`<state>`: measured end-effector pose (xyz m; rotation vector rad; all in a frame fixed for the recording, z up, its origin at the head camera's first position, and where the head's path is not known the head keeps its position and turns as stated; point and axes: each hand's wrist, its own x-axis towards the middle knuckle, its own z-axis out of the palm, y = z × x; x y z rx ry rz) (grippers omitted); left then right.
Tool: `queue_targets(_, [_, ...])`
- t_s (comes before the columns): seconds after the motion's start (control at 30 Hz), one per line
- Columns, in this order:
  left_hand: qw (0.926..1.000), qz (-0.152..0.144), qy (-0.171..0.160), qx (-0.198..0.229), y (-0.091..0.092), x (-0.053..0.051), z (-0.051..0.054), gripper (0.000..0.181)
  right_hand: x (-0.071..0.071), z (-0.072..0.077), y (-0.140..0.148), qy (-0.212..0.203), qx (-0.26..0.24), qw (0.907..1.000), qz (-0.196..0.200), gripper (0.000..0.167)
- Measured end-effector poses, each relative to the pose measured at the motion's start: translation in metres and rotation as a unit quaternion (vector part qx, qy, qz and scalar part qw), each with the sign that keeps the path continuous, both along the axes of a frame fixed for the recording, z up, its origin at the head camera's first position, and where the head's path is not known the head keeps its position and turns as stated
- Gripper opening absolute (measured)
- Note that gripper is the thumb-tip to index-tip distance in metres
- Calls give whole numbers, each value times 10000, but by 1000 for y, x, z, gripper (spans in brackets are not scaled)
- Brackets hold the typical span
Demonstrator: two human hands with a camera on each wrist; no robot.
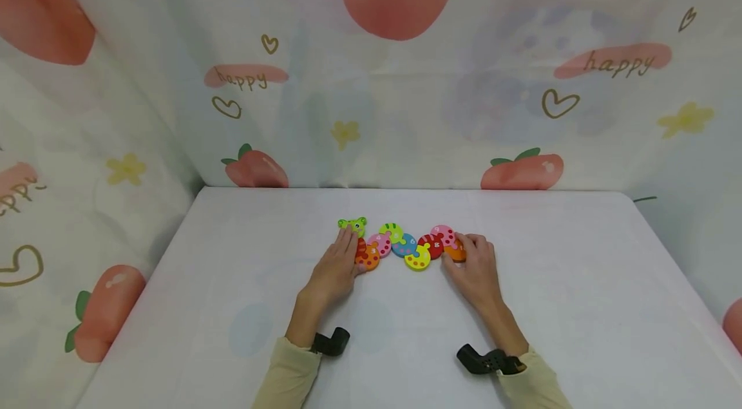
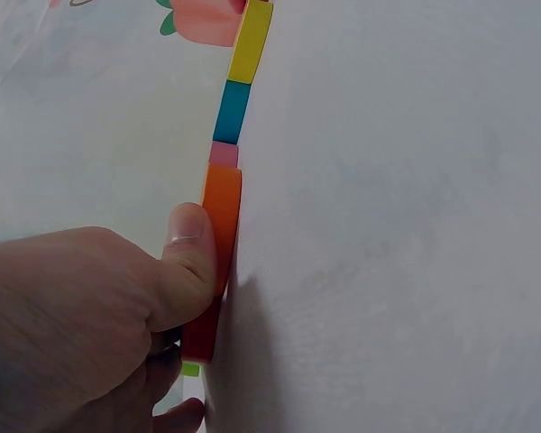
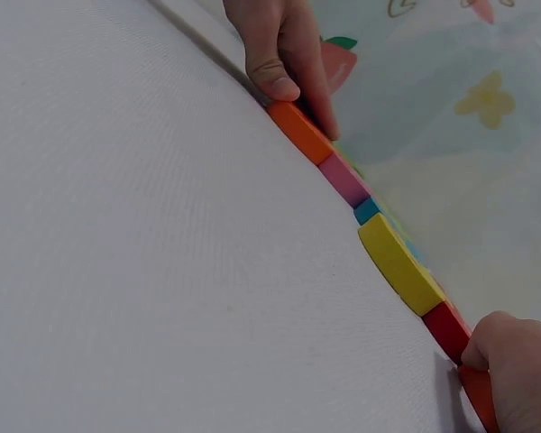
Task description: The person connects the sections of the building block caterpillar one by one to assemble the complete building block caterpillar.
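Observation:
A caterpillar puzzle [image 1: 404,245] of colourful interlocking round pieces lies flat in a wavy row on the white table. Its green animal-faced head [image 1: 358,225] is at the left end. My left hand [image 1: 333,267] holds that end, the thumb against the edge of the orange spotted piece [image 2: 222,216] and the fingers over the red piece beside the head. At the other end my right hand [image 1: 476,267] grips the last orange piece [image 1: 456,252] between thumb and fingers. Pink, green, blue, yellow and red pieces run between the hands. My left fingers partly cover the red piece.
The white table [image 1: 203,306] has a back edge against a hanging cloth [image 1: 406,106] printed with fruit, hearts and flowers. A black wrist strap [image 1: 332,341] is on the left forearm, another strap [image 1: 489,361] on the right.

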<state>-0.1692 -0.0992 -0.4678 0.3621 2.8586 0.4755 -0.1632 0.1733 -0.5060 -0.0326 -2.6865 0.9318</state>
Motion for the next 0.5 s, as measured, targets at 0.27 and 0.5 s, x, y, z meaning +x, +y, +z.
queue_targets(0.27, [10000,-51,27,57,0,1,-1,77,2,1,-1,15,6,10000,-68,51])
queue_targets(0.5, [9999,-91,83,-8,1,3,-1,77,5,2,-3,-29,61,9997,-223,52])
